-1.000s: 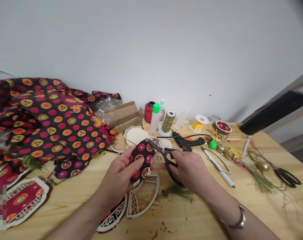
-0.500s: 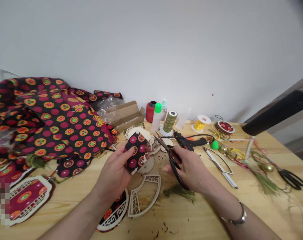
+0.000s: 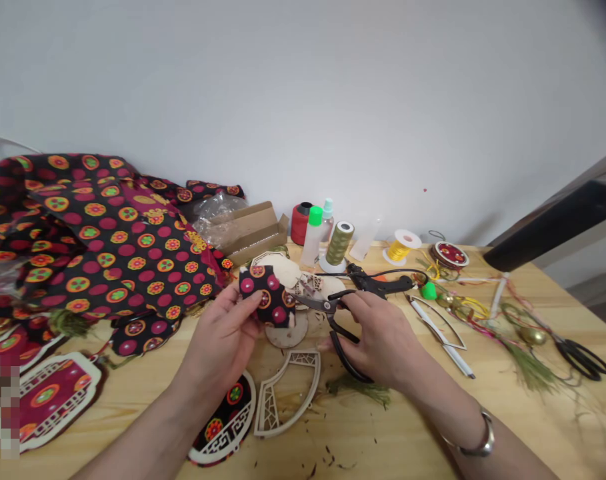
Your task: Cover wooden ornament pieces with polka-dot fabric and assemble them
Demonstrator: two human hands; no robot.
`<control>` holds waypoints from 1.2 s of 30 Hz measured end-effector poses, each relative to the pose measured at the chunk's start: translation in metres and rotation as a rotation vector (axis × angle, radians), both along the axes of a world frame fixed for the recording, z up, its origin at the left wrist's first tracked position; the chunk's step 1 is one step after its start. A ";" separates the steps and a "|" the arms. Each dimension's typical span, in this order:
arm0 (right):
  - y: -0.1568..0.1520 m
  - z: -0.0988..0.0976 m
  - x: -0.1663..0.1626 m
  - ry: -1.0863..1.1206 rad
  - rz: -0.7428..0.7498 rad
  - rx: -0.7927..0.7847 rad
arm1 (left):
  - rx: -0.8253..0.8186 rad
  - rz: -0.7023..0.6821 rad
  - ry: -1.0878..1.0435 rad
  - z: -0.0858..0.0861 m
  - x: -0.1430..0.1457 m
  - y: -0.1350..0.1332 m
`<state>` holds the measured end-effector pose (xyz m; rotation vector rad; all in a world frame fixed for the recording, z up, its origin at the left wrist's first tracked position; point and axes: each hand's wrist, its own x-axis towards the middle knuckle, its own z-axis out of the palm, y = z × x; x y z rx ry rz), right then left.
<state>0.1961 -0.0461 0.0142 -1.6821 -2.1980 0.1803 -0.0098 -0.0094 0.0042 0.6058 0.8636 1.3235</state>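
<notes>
My left hand [image 3: 223,340] pinches a small piece of black fabric with red and orange dots [image 3: 265,293], held above the wooden table [image 3: 393,433]. My right hand [image 3: 383,337] grips black scissors [image 3: 327,310], its fingers through the handles. The blades point left and meet the right edge of the fabric piece. Under both hands lie pale wooden cut-out shapes [image 3: 287,393], one of them fan-shaped. A fabric-covered fan piece [image 3: 225,423] lies by my left wrist.
A heap of the same dotted cloth [image 3: 107,233] fills the left. At the back stand a cardboard box [image 3: 245,230], thread spools [image 3: 339,243], small bottles [image 3: 310,237] and a glue gun [image 3: 377,283]. A second pair of scissors [image 3: 580,353], cords and tassels lie right.
My left hand turned the fabric piece and lifted it up and left. My right hand swung the scissors from pointing up to pointing left at the fabric's edge.
</notes>
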 end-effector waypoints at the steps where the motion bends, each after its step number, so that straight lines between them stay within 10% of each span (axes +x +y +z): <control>1: 0.001 0.000 0.001 -0.023 -0.007 0.014 | 0.002 0.007 0.001 0.000 0.000 0.000; 36: 0.002 0.003 0.008 -0.285 -0.032 0.077 | 0.005 -0.137 0.108 -0.001 -0.001 -0.005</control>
